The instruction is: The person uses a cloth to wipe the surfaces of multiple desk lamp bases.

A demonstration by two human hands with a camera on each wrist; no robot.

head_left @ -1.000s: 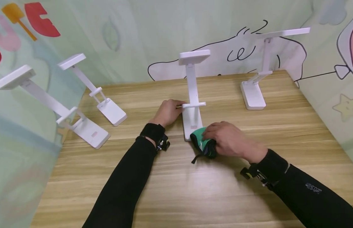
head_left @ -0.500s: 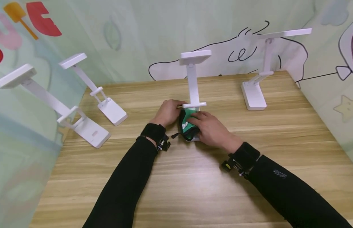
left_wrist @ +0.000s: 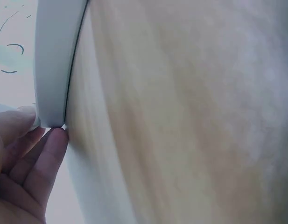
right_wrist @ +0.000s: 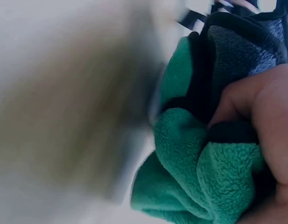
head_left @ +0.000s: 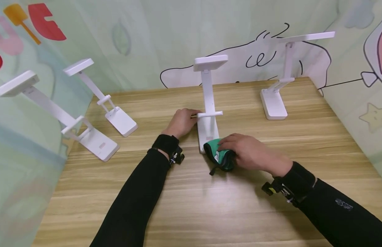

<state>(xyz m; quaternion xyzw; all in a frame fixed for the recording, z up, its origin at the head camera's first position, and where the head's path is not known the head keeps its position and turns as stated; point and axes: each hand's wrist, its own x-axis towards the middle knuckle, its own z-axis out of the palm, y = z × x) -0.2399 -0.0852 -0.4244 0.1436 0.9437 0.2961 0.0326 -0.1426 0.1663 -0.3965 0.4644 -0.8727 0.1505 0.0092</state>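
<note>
A white desk lamp point(head_left: 208, 90) stands upright at the middle of the table. At the back left of its base point(head_left: 207, 129), my left hand point(head_left: 182, 121) grips the edge; in the left wrist view the thumb and fingers point(left_wrist: 52, 149) pinch the base's corner. My right hand point(head_left: 251, 152) holds a bunched green cloth with black edging point(head_left: 220, 155), which lies over the front end of the base. In the right wrist view the folded cloth point(right_wrist: 181, 154) is gathered under the curled fingers, and a dark grey side of it shows.
Two more white lamps stand at the left, one nearer point(head_left: 98, 142) and one farther back point(head_left: 120, 120). Another white lamp point(head_left: 275, 104) is at the back right. Printed curtains point(head_left: 141, 41) hang behind and beside the wooden table point(head_left: 191, 206).
The right hand slid the cloth up the base toward the lamp's stem, then drew it back to the front end. The left hand has stayed at the base.
</note>
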